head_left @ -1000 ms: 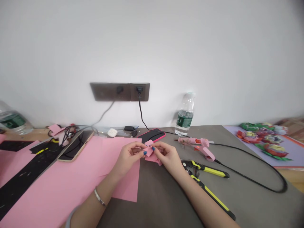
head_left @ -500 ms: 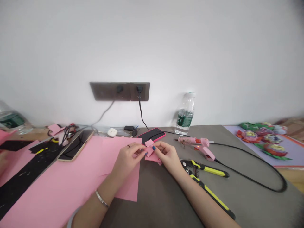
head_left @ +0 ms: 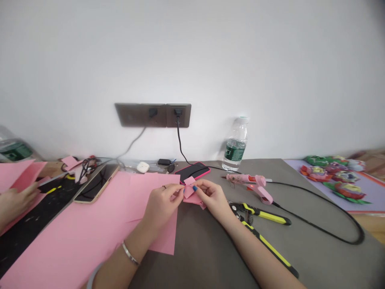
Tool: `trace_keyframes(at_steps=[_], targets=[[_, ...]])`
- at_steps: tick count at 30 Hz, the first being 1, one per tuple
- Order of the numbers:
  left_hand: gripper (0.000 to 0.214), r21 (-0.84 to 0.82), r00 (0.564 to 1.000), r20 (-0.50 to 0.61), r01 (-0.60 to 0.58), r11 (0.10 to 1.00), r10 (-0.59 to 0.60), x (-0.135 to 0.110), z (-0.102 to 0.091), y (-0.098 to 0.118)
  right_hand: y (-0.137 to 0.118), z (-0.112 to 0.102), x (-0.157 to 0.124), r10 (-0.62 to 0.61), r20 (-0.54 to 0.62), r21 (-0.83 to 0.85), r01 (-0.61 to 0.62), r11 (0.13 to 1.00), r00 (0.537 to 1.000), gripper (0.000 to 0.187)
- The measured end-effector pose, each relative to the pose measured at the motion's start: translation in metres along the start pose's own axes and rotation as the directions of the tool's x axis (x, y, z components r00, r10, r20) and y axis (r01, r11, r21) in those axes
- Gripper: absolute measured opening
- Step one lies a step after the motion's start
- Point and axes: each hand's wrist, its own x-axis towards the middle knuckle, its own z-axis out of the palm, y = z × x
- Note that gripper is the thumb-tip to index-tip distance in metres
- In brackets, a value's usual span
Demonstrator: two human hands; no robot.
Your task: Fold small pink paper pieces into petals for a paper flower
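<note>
Small pink paper pieces (head_left: 189,191) are pinched between my two hands, a little in front of a phone with a pink-red edge (head_left: 197,170). My left hand (head_left: 165,202) grips the paper's left side with thumb and fingertips. On the right side, my right hand (head_left: 209,196) holds it under a blue-nailed thumb. More folded pink paper (head_left: 194,199) shows just below the fingertips, partly hidden by them. Large pink sheets (head_left: 96,224) lie to the left, under my left forearm.
A pink glue gun (head_left: 248,179) with a black cord and yellow-black pliers (head_left: 266,214) lie right of my hands. Behind stands a water bottle (head_left: 235,146). Another phone (head_left: 98,184) rests on the sheets. Colourful flower crafts (head_left: 345,175) sit far right. At left, another person's hand (head_left: 18,202) holds pink paper.
My hands stay nearly in place, still pinching the pink paper. At the left edge, the other person's hand has come further into view with folded pink paper.
</note>
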Motion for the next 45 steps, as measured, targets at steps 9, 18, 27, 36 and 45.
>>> trace_keyframes(at_steps=[9, 18, 27, 36, 45], targets=[[0.015, -0.414, 0.952, 0.153, 0.305, 0.858, -0.264, 0.010, -0.001, -0.001, -0.004, 0.001, 0.000, -0.072, -0.044, -0.023, 0.071, 0.997, 0.996, 0.024], [0.012, -0.366, 0.985, 0.125, 0.160, 0.917, -0.122, 0.005, -0.002, 0.001, -0.003, 0.000, 0.001, -0.070, -0.044, -0.089, 0.066, 0.994, 0.997, 0.025], [0.014, -0.333, 0.978, 0.179, 0.162, 0.929, -0.106, 0.003, 0.004, 0.002, -0.004, -0.001, -0.002, -0.095, -0.067, -0.117, 0.086, 0.989, 0.993, 0.024], [0.006, -0.362, 0.992, 0.125, 0.030, 0.932, 0.017, 0.005, 0.001, 0.001, -0.006, -0.005, 0.000, -0.190, -0.002, -0.023, 0.190, 0.981, 0.982, 0.016], [0.017, -0.202, 0.975, 0.032, -0.211, 0.956, 0.222, 0.003, -0.001, -0.003, -0.010, -0.003, -0.003, -0.406, 0.006, -0.082, 0.405, 0.911, 0.914, 0.010]])
